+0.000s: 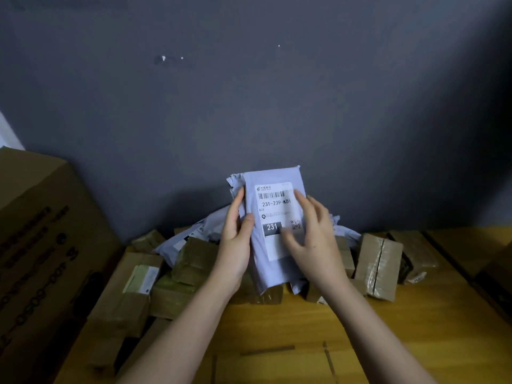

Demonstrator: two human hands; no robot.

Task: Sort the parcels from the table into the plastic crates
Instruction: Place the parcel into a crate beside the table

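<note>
I hold a pale grey plastic-wrapped parcel [273, 184] upright above the table, its white shipping label reading 231-239-K01 turned toward me. My left hand [235, 239] grips the parcel's left edge, thumb on the front and fingers behind. My right hand [311, 236] lies over the label's right and lower part with spread, fairly straight fingers. Behind and below it sits a heap of parcels [194, 261]: brown taped boxes and more grey bags. No plastic crate is in view.
The wooden table [388, 328] runs to a dark grey wall. A large cardboard box [41, 231] stands at the left edge. Taped brown boxes [379, 266] lie to the right of my hands, and flat cardboard [277, 364] lies at the near edge.
</note>
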